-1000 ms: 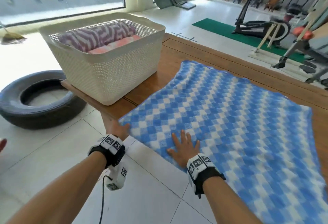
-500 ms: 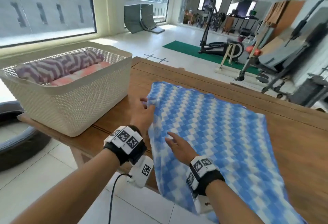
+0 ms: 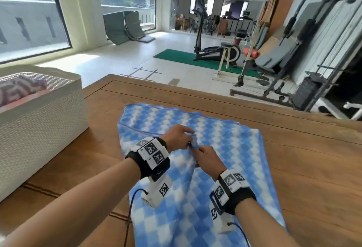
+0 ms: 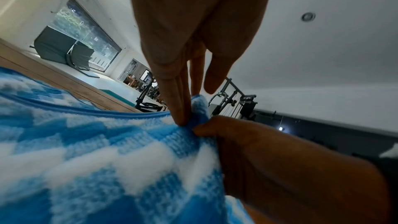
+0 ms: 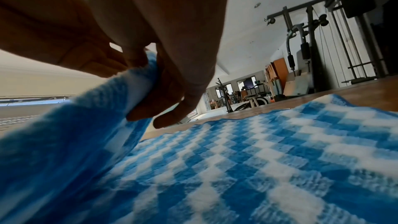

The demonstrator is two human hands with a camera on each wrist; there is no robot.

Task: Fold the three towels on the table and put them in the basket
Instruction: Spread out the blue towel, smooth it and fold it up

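A blue-and-white checked towel lies on the wooden table, its near end hanging over the front edge. My left hand and right hand meet above its middle and both pinch the same lifted corner of the towel. The left wrist view shows thumb and fingers closed on that corner. In the right wrist view the fingers curl round the fabric. A white woven basket stands at the left with a purple patterned towel and a pink one inside.
Bare table wood stretches to the right of the towel and between towel and basket. Gym machines, a green mat and tiled floor lie beyond the table's far edge.
The left hand carried the towel's near-left corner up and across onto the towel's middle. The right hand left its flat press and joined it on that corner. The view rose.
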